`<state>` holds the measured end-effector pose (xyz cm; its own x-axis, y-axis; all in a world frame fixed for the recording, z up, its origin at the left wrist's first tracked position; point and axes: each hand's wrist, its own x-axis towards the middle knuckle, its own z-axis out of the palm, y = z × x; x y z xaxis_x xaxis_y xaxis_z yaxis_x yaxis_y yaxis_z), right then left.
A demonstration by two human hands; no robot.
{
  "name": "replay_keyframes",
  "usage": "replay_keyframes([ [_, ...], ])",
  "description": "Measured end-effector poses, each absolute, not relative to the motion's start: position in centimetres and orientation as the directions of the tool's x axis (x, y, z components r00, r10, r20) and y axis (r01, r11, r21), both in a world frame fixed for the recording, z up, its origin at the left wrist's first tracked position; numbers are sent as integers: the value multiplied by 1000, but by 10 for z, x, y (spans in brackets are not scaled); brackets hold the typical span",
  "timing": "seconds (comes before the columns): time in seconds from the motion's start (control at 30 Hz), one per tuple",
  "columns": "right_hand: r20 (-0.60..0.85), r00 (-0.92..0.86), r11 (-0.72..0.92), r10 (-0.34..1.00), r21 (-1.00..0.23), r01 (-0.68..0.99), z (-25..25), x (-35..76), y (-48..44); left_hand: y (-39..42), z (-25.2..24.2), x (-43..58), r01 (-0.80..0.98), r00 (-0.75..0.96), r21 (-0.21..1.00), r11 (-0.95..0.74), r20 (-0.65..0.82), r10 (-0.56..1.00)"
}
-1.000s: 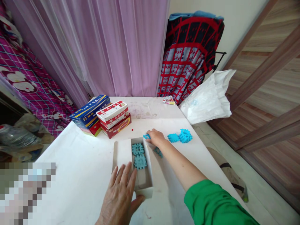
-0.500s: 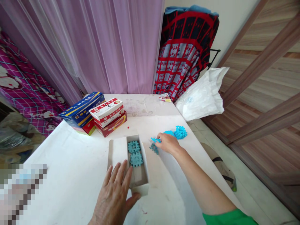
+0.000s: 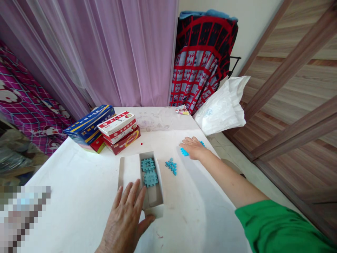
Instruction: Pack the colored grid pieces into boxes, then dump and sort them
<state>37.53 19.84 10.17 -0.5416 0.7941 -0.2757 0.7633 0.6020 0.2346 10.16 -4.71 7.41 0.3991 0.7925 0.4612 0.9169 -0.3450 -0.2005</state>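
Note:
An open white cardboard box lies on the table with teal interlocking plastic blocks flat inside its far part. My left hand rests with fingers spread over the box's flap, the thumb by the near end flap. Right of the box, a small group of blue and teal block pieces lies loose on the table. My right hand reaches farther right, fingers stretched out over bright blue block pieces; the palm hides part of them.
A blue box and a white-and-red box, each on another box, stand at the back left. A tiny red bit lies near them. A crumpled wrapper lies at the far edge, beside a white bag.
My right hand has let go of a blue piece beside the teal one and moved right and away, over the other blue pieces. My left hand stays on the box.

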Motion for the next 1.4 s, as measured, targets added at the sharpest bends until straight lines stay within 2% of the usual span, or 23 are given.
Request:
replay_keyframes([
  [0.1, -371, -549, 653, 749, 269, 708, 100, 375, 207, -48, 73, 102, 920, 392, -191, -342, 465, 794],
  [0.23, -364, -553, 652, 749, 255, 714, 98, 371, 207, -48, 74, 102, 921, 389, -209, -328, 468, 794],
  [0.3, -338, -559, 638, 757, 202, 743, 103, 378, 212, -47, 74, 102, 918, 396, -222, -328, 471, 789],
  [0.43, -174, -498, 513, 850, 57, 856, 129, 419, 235, -47, 73, 102, 915, 404, -219, -340, 477, 780],
  [0.53, -227, -403, 432, 886, 95, 897, 141, 450, 245, -46, 72, 102, 913, 409, -224, -342, 476, 779],
  [0.67, -333, -458, 511, 824, 89, 855, 125, 460, 234, -45, 71, 100, 907, 421, -234, -351, 475, 773],
  [0.83, -324, -519, 573, 791, 94, 814, 101, 454, 222, -46, 70, 99, 909, 417, -224, -352, 467, 779],
  [1.03, -313, -539, 594, 782, 112, 797, 106, 454, 222, -47, 73, 100, 908, 418, -224, -353, 453, 788],
  [1.2, -319, -572, 621, 756, 73, 780, 104, 451, 220, -46, 71, 100, 909, 416, -227, -349, 461, 784],
  [1.4, -269, -516, 559, 813, 113, 821, 105, 461, 220, -52, 71, 110, 951, 309, -115, -289, 429, 849],
])
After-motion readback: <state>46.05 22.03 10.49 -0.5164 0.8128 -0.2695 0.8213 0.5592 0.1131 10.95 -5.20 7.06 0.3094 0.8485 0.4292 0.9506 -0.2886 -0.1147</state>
